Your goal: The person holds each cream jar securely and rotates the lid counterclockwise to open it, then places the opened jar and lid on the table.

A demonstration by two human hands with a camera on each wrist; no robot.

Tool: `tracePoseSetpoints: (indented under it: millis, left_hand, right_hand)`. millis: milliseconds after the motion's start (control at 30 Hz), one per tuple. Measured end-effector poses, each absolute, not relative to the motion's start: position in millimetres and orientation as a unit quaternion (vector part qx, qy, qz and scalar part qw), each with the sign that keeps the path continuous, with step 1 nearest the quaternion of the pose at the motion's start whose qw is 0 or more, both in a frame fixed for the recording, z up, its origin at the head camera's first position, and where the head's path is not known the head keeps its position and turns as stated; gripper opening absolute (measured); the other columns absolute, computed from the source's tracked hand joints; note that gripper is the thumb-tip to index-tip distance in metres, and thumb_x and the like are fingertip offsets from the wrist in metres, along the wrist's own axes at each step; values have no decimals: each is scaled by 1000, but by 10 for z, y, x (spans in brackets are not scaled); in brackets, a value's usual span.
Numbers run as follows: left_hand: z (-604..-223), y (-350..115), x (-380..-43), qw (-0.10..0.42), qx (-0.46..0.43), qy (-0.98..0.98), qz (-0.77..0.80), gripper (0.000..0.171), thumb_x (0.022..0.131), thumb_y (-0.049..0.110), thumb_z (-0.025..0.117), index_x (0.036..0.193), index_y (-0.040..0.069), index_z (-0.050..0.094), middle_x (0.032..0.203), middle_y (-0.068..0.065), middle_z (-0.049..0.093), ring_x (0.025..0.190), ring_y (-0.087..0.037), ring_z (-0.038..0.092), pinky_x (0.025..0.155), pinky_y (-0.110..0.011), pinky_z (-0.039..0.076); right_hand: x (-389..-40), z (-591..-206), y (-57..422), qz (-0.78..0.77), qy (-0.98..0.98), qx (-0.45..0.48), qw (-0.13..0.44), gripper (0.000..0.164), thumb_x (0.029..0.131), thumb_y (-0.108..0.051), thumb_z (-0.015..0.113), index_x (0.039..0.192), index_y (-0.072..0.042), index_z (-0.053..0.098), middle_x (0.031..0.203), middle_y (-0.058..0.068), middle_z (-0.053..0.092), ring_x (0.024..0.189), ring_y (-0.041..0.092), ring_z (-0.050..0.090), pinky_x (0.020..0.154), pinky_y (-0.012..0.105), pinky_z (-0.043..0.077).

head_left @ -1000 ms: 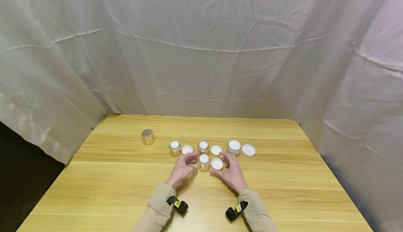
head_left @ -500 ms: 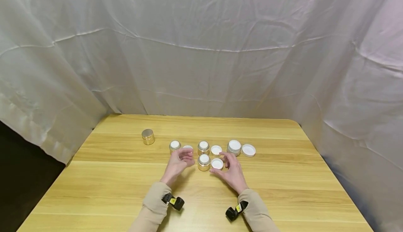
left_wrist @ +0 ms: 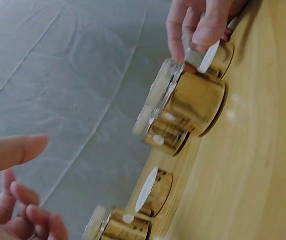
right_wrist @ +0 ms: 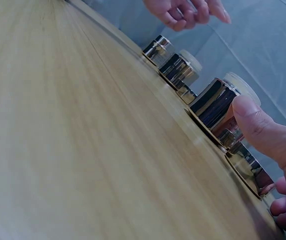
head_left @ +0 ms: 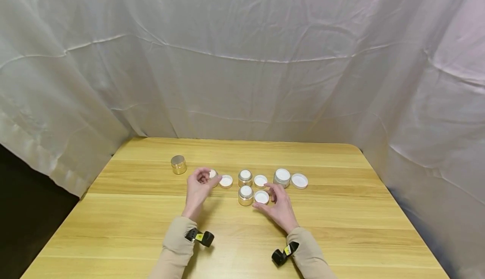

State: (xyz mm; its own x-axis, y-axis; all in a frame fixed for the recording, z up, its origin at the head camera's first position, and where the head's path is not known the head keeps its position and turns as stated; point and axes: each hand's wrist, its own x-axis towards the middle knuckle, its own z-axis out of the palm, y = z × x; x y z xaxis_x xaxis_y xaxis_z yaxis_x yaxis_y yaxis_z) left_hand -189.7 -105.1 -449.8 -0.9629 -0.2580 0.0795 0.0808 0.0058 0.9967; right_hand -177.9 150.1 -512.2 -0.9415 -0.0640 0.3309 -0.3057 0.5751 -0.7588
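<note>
My left hand [head_left: 197, 190] is raised beside the back left gold jar [head_left: 214, 179], partly covering it, with nothing between its loosely bent fingers. Farther left stands a capped gold jar [head_left: 178, 165]. My right hand [head_left: 280, 209] stays beside the front upturned lid [head_left: 261, 197], thumb and fingers spread around it. Just left of that lid is the front gold jar [head_left: 245, 196], uncapped, with a white top. In the right wrist view the right thumb [right_wrist: 260, 125] overlaps this jar, and its other fingers reach behind the lid [right_wrist: 250, 170].
Behind stand another uncapped gold jar [head_left: 245, 178] with its upturned lid [head_left: 260, 181], and a wider pale jar [head_left: 281, 178] with a white lid [head_left: 299, 181]. One more lid [head_left: 226, 181] lies by the back left jar. A grey curtain [head_left: 242, 94] borders the wooden table [head_left: 341, 220].
My left hand has left the front jar and moved left and back, past the back left lid, to the back left jar. The right hand has stayed in place.
</note>
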Motion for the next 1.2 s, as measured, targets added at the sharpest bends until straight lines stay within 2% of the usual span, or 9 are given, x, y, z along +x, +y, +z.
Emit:
tracePoseSetpoints:
  millis: [200, 400, 500, 600, 733, 900, 1200]
  left_hand:
    - [-4537, -1178, -1939, 210, 136, -660, -709, 33, 78, 2, 83, 91, 10, 54, 83, 3, 46, 75, -11, 41, 64, -18, 35]
    - [-4611, -1286, -1982, 256, 202, -613, -720, 40, 77, -2, 80, 98, 12, 49, 94, 2, 39, 92, -22, 38, 76, -23, 31]
    - [-4646, -1329, -1994, 253, 230, -605, -719, 47, 78, -1, 80, 110, 8, 48, 105, -4, 39, 103, -25, 37, 83, -25, 30]
    - [-4681, -1371, -1999, 241, 256, -609, -711, 61, 79, 1, 80, 126, 2, 42, 121, -13, 39, 116, -29, 35, 92, -29, 32]
    - [-4733, -1429, -1999, 216, 272, -615, -707, 80, 79, 2, 80, 142, 1, 32, 142, -20, 31, 130, -33, 30, 109, -40, 33]
    - [-4801, -1484, -2015, 191, 260, -614, -721, 87, 80, -1, 78, 148, 2, 24, 151, -22, 23, 141, -35, 24, 125, -48, 27]
    - [-4902, -1591, -2104, 165, 225, -639, -717, 91, 83, -1, 75, 151, -1, 15, 158, -22, 19, 150, -37, 19, 130, -47, 19]
  right_hand:
    - [-1776, -5130, 1501, 449, -875, 111, 142, 67, 68, -25, 94, 124, -7, 63, 93, 7, 55, 76, 13, 45, 65, 18, 38]
    - [-1783, -5141, 1495, 443, -877, 113, 148, 67, 67, -26, 95, 123, -7, 64, 93, 7, 55, 76, 13, 46, 66, 19, 38]
    - [-1788, -5148, 1496, 445, -876, 113, 147, 67, 67, -27, 94, 123, -7, 63, 93, 6, 55, 76, 13, 46, 67, 19, 38]
    - [-1789, -5150, 1498, 447, -875, 113, 146, 67, 68, -27, 94, 124, -7, 63, 94, 6, 55, 77, 13, 45, 66, 19, 38]
    - [-1788, -5149, 1503, 445, -876, 114, 147, 67, 68, -27, 94, 124, -7, 63, 94, 6, 55, 77, 12, 45, 66, 19, 38]
    - [-1784, -5142, 1498, 447, -875, 114, 149, 67, 68, -26, 94, 123, -7, 63, 93, 7, 55, 77, 12, 46, 66, 19, 39]
    - [-1792, -5171, 1504, 455, -870, 116, 150, 65, 68, -27, 94, 122, -8, 64, 95, 6, 55, 77, 11, 45, 66, 18, 39]
